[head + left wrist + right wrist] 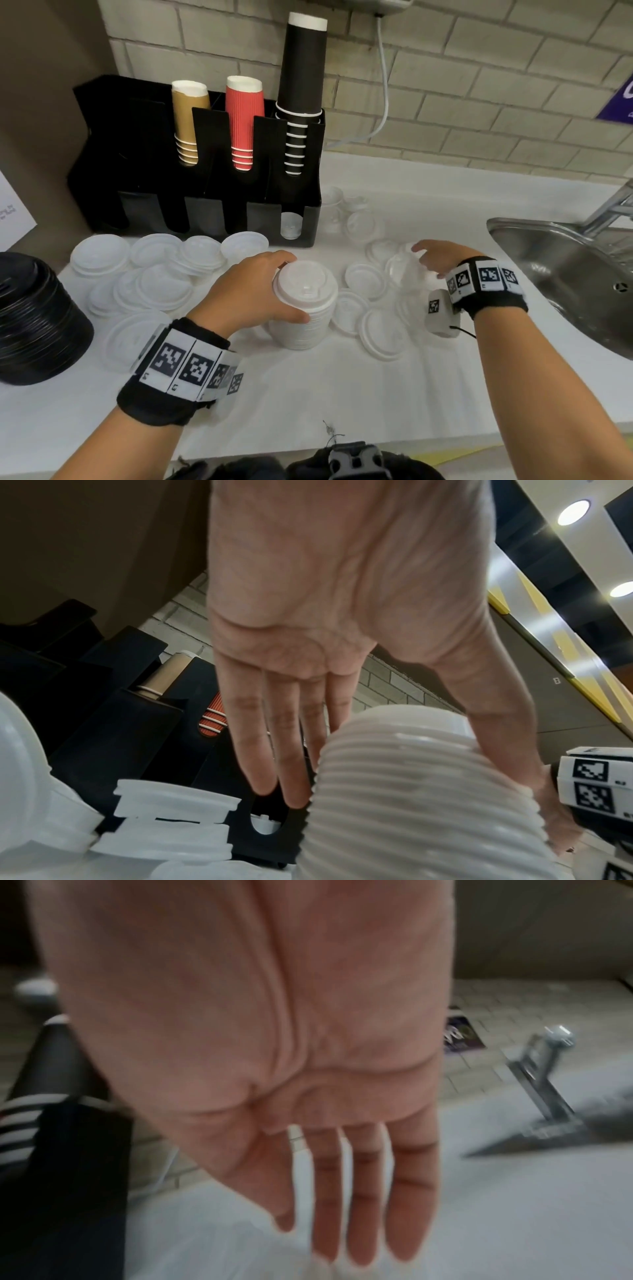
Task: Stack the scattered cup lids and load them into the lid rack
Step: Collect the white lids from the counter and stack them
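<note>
Holding a tall stack of white lids (303, 308) near the middle of the table (308, 404), the left hand (251, 294) curls its fingers (274, 750) and thumb round the stack's ribbed side. The right hand (440, 257) reaches toward loose lids (364, 281) lying between the stack and the sink (561, 260), its fingers (363, 1204) straight and holding nothing. More loose lids lie along the front of the black rack (205, 192) at the table's back edge; one slot shows a few lids inside. These lids look light, thin and springy, and a nested column probably leans or splays if pinched at the top. Gripping low and round the rims, with the other hand capping the top, seems safest.
</note>
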`<state>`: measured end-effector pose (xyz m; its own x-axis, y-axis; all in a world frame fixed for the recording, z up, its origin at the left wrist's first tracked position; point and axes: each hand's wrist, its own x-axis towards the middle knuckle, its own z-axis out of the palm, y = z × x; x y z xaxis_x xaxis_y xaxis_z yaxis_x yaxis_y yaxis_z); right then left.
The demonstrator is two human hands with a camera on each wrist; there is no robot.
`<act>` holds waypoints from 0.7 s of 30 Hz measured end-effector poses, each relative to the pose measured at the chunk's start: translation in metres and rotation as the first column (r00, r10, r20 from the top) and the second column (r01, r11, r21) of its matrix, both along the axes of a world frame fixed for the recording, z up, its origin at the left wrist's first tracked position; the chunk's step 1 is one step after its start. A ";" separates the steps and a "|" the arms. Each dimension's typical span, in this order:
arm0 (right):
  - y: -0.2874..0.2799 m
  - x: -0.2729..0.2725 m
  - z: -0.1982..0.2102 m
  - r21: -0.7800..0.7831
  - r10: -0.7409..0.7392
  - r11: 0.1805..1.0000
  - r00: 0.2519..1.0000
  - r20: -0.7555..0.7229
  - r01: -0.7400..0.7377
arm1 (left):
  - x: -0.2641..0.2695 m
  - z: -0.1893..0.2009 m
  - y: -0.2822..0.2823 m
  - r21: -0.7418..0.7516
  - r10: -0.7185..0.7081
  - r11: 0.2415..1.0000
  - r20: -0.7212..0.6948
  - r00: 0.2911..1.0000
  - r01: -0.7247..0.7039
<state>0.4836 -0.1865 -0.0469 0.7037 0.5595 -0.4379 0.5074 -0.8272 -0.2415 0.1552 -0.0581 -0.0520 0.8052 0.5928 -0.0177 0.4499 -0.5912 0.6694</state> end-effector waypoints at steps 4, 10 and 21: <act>-0.004 0.013 0.008 0.270 -0.099 0.953 0.983 -0.155 0.138 | 0.000 0.000 0.001 -0.008 -0.002 1.000 0.003 1.000 0.003; 0.006 0.025 0.019 0.292 -0.083 0.953 0.997 0.002 0.079 | 0.001 0.001 0.003 -0.015 -0.009 1.000 -0.002 1.000 0.009; 0.040 0.022 -0.019 -0.302 0.287 0.935 0.895 0.341 -0.184 | 0.002 -0.001 0.008 0.020 -0.026 0.999 -0.017 1.000 0.027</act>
